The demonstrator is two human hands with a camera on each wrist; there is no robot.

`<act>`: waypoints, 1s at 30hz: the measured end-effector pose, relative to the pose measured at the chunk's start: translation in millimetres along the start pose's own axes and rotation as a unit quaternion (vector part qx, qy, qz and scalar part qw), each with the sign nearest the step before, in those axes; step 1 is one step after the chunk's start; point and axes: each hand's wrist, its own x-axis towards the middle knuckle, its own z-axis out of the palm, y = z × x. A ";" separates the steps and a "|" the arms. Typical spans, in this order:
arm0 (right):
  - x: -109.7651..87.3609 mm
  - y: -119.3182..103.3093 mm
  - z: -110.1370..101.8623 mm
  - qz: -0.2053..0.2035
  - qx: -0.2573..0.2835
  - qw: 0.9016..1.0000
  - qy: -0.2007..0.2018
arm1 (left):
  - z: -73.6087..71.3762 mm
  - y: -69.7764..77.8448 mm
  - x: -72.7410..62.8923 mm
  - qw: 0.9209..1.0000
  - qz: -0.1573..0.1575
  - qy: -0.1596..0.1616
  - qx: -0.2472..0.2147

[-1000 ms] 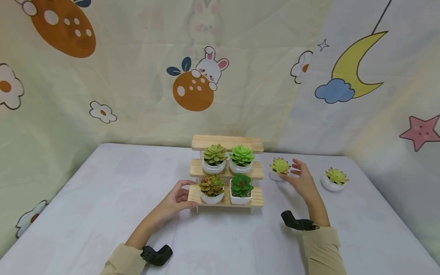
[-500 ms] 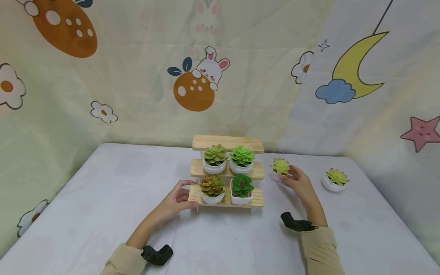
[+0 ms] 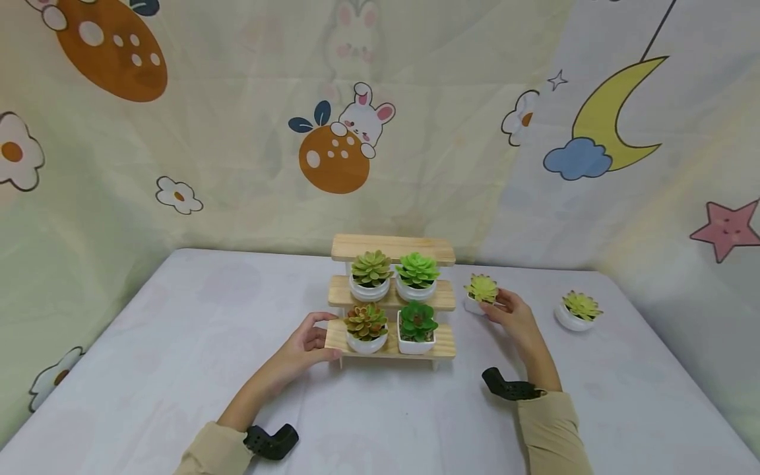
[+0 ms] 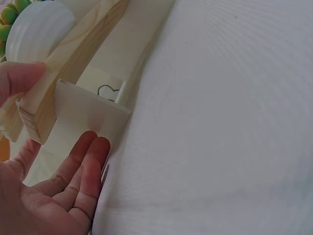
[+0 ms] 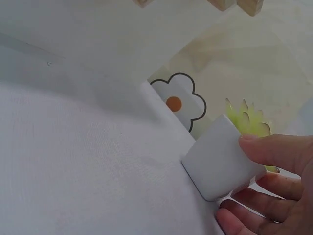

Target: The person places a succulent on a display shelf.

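My left hand [image 3: 309,340] holds the left end of the lowest shelf of a three-step wooden plant stand [image 3: 393,247]. In the left wrist view the thumb presses on the board [image 4: 73,54], while other fingers extend beside the white leg [image 4: 90,107]. At the stand's right, my right hand [image 3: 515,316] grips a yellow-green succulent [image 3: 481,288] in a square white pot [image 5: 220,159]. Its thumb lies on the pot's near side, with the fingers around behind; the pot's base is close over the tablecloth.
Two succulents, one olive [image 3: 371,267] and one bright green [image 3: 417,269], sit on the middle shelf. A reddish one [image 3: 365,320] and a dark green one [image 3: 417,320] occupy the lowest. Another yellow-green succulent [image 3: 579,305] stands farther right, before the printed backdrop [image 3: 249,132].
The right hand's raised fingers have closed in around the square pot, which has shifted slightly left. My left hand keeps its hold on the stand.
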 end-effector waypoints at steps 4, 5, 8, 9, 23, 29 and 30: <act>-0.7 -0.3 0.9 0.000 -0.027 1.000 0.010 | 0.0 -1.2 1.0 1.000 -0.001 0.000 -0.002; -0.8 -0.3 1.0 -0.001 -0.032 0.999 0.013 | 0.0 -1.4 1.1 1.000 0.000 0.000 -0.003; -1.4 -0.2 1.3 -0.008 -0.052 0.998 0.020 | -0.2 -1.8 1.3 1.000 0.002 -0.001 -0.003; -1.5 0.1 1.5 -0.010 -0.055 0.998 0.022 | -0.3 -1.6 1.3 1.000 0.003 -0.002 -0.004; -1.1 5.8 -0.1 -0.033 -0.093 0.994 0.047 | 0.4 0.2 0.3 1.000 -0.002 0.002 -0.005; -0.7 5.6 -0.8 -0.029 -0.092 0.994 0.046 | 0.9 0.5 1.0 1.000 -0.002 0.000 -0.002; -0.7 5.6 -0.8 -0.030 -0.092 0.994 0.046 | 0.7 0.8 0.9 1.000 0.000 -0.001 -0.001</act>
